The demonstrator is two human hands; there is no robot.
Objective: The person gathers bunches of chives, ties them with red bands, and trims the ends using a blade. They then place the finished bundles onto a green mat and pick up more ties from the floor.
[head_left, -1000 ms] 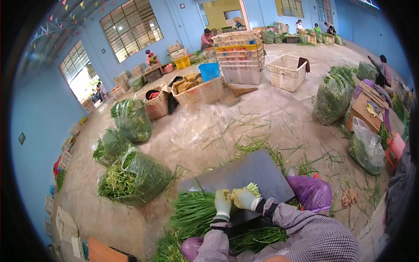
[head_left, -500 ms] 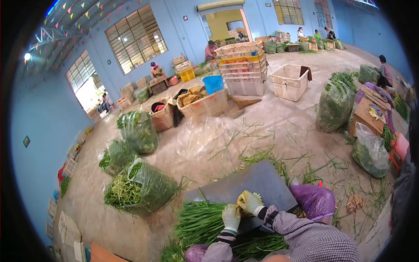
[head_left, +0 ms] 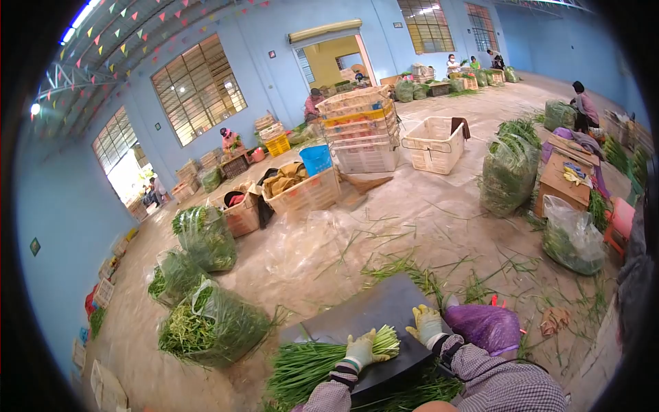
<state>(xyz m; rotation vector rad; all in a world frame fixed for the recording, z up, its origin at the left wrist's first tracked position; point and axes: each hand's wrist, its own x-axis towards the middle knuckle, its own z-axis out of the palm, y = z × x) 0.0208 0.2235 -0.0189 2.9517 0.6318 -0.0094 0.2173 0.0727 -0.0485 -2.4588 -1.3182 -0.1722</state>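
A bunch of long green chives point(head_left: 309, 362) lies across the dark board point(head_left: 371, 305), its pale cut ends pointing right. My left hand point(head_left: 360, 349), in a pale glove with yellowish fingers, grips the bunch near those ends. To the right, my right hand point(head_left: 427, 323), gloved alike, is apart from the chives over the board's right side, fingers parted and holding nothing. More loose greens point(head_left: 419, 388) show below the board, partly hidden by my forearms.
Stuffed clear bags of greens point(head_left: 223, 323) stand at left, others point(head_left: 511, 168) at right. Crates point(head_left: 302, 192) and a tall crate stack point(head_left: 360, 130) are ahead. Loose leaves litter the floor. Several people sit at the far walls; one point(head_left: 583, 106) sits at right.
My right hand has moved away from my left hand, to the right, and its fingers have parted. The left hand now grips the chives, whose pale ends lie exposed. The view has shifted slightly.
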